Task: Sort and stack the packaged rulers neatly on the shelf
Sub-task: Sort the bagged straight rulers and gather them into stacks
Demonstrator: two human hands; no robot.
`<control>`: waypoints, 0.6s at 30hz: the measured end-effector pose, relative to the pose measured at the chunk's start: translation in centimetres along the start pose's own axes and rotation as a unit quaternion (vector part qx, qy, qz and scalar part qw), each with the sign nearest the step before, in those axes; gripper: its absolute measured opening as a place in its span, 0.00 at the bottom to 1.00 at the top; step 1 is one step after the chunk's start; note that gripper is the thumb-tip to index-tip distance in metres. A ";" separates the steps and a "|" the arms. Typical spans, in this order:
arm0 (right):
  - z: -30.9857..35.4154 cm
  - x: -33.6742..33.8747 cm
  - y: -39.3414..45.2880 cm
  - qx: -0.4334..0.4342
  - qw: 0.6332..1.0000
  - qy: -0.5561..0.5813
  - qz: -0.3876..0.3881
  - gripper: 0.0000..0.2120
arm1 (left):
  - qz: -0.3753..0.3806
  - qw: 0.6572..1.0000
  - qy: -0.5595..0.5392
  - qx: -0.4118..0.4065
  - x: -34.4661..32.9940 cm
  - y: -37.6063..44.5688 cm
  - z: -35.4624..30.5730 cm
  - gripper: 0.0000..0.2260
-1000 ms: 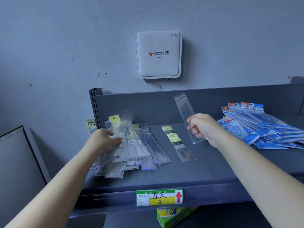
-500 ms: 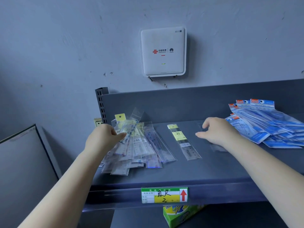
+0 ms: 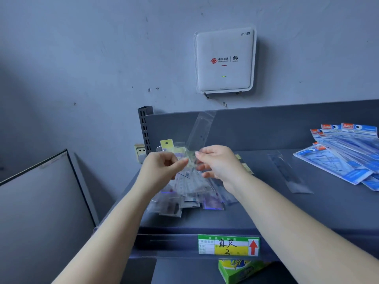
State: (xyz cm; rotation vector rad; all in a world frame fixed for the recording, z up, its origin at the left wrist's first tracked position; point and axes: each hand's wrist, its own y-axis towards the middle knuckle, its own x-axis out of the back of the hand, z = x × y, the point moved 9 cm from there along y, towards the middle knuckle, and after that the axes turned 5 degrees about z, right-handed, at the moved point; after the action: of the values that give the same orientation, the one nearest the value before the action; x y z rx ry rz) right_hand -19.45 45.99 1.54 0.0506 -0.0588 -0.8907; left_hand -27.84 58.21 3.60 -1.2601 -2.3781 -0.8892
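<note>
- My left hand (image 3: 162, 171) and right hand (image 3: 217, 162) both pinch one clear packaged ruler (image 3: 202, 130), lifted above the loose pile (image 3: 190, 191) at the shelf (image 3: 266, 212)'s left end.
- I reckon the slick sleeve could slip from so light a pinch and drop back into the pile.
- A single sleeve (image 3: 289, 173) lies mid-shelf; the blue packs (image 3: 344, 152) fan at the right, easily nudged by my right forearm.

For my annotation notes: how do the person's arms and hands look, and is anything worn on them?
Both forearms are bare to the frame edge, with no sleeves visible. The left hand and right hand wear no gloves; no ring, watch or bracelet is visible. Fingernails look short and unpainted.
</note>
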 end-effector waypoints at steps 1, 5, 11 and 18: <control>0.0 0.4 0.1 0.005 1.000 -0.002 -0.018 0.04 | 0.010 1.000 0.008 -0.010 -0.2 -0.2 -0.2 0.16; -0.3 1.6 0.2 0.000 0.999 -0.003 -0.046 0.05 | -0.016 1.000 0.011 -0.004 0.8 -0.4 0.5 0.12; 1.0 5.4 -0.9 0.040 0.991 -0.073 -0.105 0.08 | -0.004 0.950 0.289 0.119 0.5 -0.1 3.8 0.24; 0.8 8.4 -1.7 0.039 0.988 -0.093 -0.121 0.08 | 0.016 0.966 0.217 0.143 0.1 0.4 4.4 0.26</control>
State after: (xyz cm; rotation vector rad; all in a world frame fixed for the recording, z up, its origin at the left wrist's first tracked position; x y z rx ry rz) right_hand -15.55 38.39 2.42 0.0475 -0.2660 -1.1341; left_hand -27.46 61.34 0.43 -0.8825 -2.0397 -0.6952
